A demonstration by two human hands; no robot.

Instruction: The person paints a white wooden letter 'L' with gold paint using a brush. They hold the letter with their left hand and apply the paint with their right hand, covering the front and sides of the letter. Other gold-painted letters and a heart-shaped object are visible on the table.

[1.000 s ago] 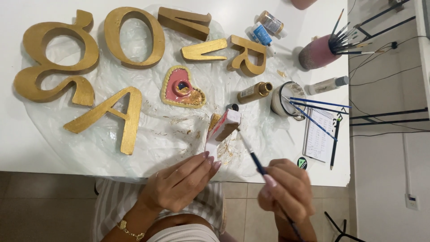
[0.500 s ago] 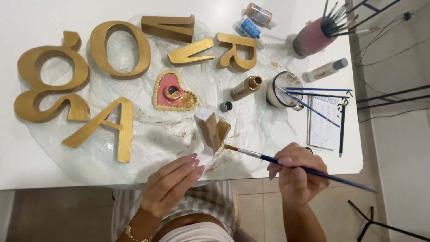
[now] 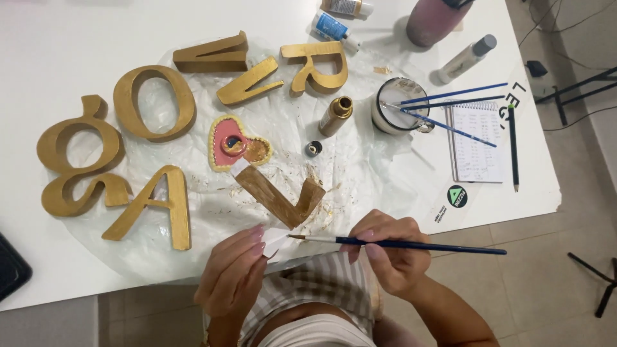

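Observation:
My left hand [image 3: 234, 273] pinches the white unpainted end of an L-shaped wooden letter [image 3: 277, 196], mostly gold, tilted above the clear plastic sheet [image 3: 360, 173]. My right hand [image 3: 390, 250] holds a thin blue-handled paintbrush [image 3: 411, 245] level, its tip touching the letter's near white end. Beyond the letter lie a pink heart with a gold rim [image 3: 234, 144], an open gold paint bottle [image 3: 335, 115] on its side and its small cap [image 3: 313, 148].
Several gold letters [image 3: 144, 103] lie on the plastic over the white table [image 3: 51, 51]. A mug [image 3: 395, 106] with blue brushes across it, a spiral notepad [image 3: 475, 141], a pencil [image 3: 513, 148], paint bottles [image 3: 334, 27] and a pink cup [image 3: 437, 19] stand right. Table edge is near me.
The L-shaped letter has been turned so its painted gold face shows and it lies flatter. My right hand moved left, bringing the brush tip to the letter's white end.

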